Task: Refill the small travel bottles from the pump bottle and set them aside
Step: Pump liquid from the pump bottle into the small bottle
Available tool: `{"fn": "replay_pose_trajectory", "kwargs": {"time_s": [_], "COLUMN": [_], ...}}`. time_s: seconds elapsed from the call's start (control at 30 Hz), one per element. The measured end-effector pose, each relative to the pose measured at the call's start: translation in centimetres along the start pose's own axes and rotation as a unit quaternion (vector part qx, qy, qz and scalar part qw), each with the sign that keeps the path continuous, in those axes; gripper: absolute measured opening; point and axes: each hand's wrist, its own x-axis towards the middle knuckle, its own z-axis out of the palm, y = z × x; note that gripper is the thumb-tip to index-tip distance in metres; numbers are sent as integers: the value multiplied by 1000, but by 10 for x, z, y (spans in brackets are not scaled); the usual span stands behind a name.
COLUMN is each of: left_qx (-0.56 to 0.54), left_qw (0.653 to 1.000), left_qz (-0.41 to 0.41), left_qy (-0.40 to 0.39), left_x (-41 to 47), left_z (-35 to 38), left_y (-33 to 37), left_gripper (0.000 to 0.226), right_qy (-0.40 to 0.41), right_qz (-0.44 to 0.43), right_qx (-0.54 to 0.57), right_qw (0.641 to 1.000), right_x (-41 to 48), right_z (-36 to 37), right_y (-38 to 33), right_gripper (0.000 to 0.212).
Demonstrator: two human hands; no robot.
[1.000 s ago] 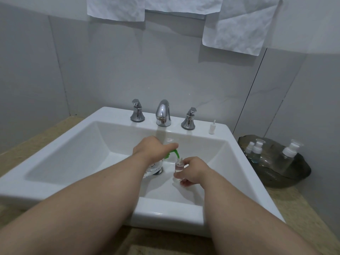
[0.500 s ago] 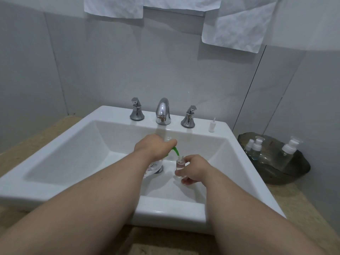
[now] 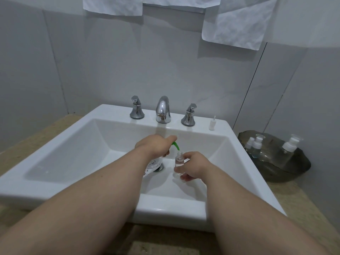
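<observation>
Over the basin of the white sink (image 3: pixel 79 137), my left hand (image 3: pixel 154 146) grips the top of the pump bottle (image 3: pixel 152 165), whose green spout (image 3: pixel 176 145) points down and right. Its clear body with dark print shows below my wrist. My right hand (image 3: pixel 193 165) holds a small clear travel bottle (image 3: pixel 178 163) upright, its open neck just under the spout tip. A small white cap with a thin tube (image 3: pixel 212 123) stands on the sink's back ledge at the right.
A chrome tap (image 3: pixel 162 109) and two chrome handles (image 3: pixel 136 110) (image 3: pixel 189 115) line the back ledge. A dark bowl-shaped tray (image 3: pixel 287 170) on the counter at right holds three white-capped travel bottles (image 3: pixel 256 146). White paper sheets (image 3: pixel 237 21) hang on the wall.
Both hands have stayed over the basin. The green spout has tipped lower, and its tip now sits right at the small bottle's neck.
</observation>
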Motion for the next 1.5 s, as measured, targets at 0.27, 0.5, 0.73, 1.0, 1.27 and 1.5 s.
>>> {"fn": "replay_pose_trajectory", "kwargs": {"time_s": [0.27, 0.5, 0.73, 1.0, 1.27, 1.5], "left_qx": [-8, -28, -22, -24, 4, 14], "left_qw": [1000, 999, 1000, 999, 999, 998], "left_qz": [-18, -21, -7, 17, 43, 59], "left_qy": [21, 20, 4, -15, -17, -29], "left_x": [-1, 1, 4, 7, 12, 14], "left_z": [-1, -1, 1, 2, 3, 4], "left_y": [1, -1, 1, 1, 0, -2], "left_gripper": [71, 64, 59, 55, 52, 50], "right_qy": [7, 12, 9, 0, -3, -4], "right_qz": [-14, -21, -24, -30, -27, -27], "right_qx": [6, 6, 9, 12, 7, 4], "right_qw": [1000, 1000, 1000, 999, 1000, 1000], "right_x": [2, 4, 4, 7, 8, 5], "right_z": [0, 1, 1, 1, 2, 1], "right_y": [0, 0, 1, 3, 4, 2], "right_gripper": [38, 42, 41, 39, 40, 40]}}
